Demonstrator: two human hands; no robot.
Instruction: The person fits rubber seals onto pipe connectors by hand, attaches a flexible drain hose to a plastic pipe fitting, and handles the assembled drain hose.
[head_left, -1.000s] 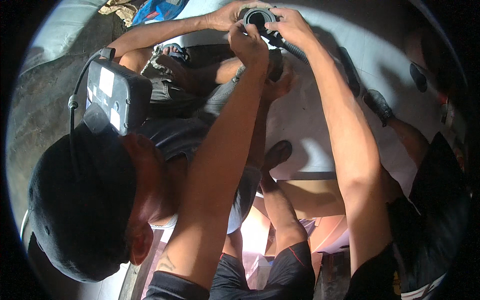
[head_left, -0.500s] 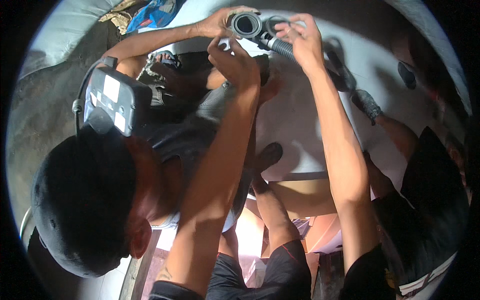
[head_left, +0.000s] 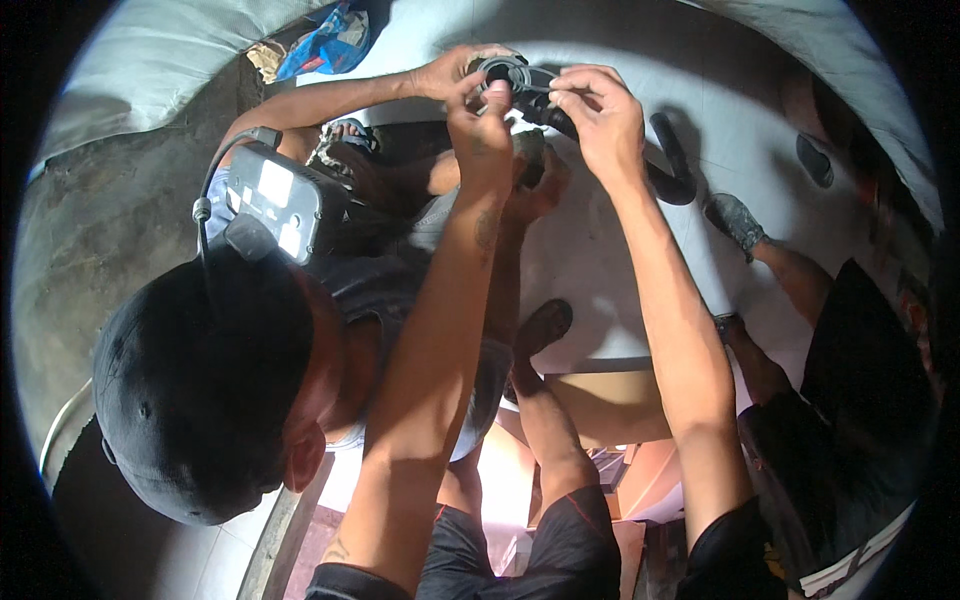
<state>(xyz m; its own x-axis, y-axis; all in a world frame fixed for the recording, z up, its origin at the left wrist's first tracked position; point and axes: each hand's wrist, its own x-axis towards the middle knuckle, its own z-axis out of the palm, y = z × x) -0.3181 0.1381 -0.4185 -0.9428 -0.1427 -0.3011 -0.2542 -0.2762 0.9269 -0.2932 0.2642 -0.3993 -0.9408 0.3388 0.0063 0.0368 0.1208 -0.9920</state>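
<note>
My right hand (head_left: 606,118) pinches one side of a thin grey ring (head_left: 541,79), which looks like a rubber gasket. Its other side lies over the round mouth of a dark pipe fitting (head_left: 492,70). My left hand (head_left: 482,125) is closed at that mouth, thumb and finger pressed on the ring's near side. A co-worker's hand (head_left: 440,75) grips the fitting from the left. Their other hand (head_left: 545,185) holds a dark part lower down. A black hose (head_left: 556,118) runs from the fitting behind my right hand.
The co-worker in a dark cap (head_left: 195,390) leans in close at the left, a device strapped to the head. A black curved pipe (head_left: 677,165) lies on the pale floor. Another person's foot (head_left: 735,218) stands at right. A cardboard box (head_left: 605,408) is below, a blue bag (head_left: 330,42) at upper left.
My right hand has brought the ring left and down onto the fitting's mouth. My left hand has risen from just below the fitting to press on the ring. The co-worker's head has shifted slightly right.
</note>
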